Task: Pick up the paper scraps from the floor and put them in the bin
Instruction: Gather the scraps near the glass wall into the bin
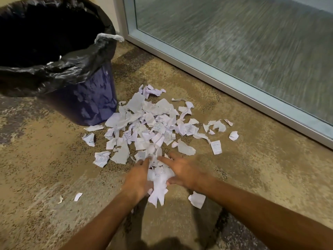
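A heap of torn white paper scraps (149,123) lies on the brown speckled floor in the middle of the view. My left hand (137,177) and my right hand (182,172) press in from both sides on a bunch of scraps (159,181) at the near edge of the heap, fingers spread and pointing away from me. Some of those scraps hang below my palms. The dark blue bin (84,103), lined with a black plastic bag, stands at the upper left, just beyond the heap, its mouth open.
A frosted glass panel in a metal frame (198,69) runs along the right side. Stray scraps lie apart: one near my right wrist (197,199), two small ones at the left (78,196), others toward the frame (233,135).
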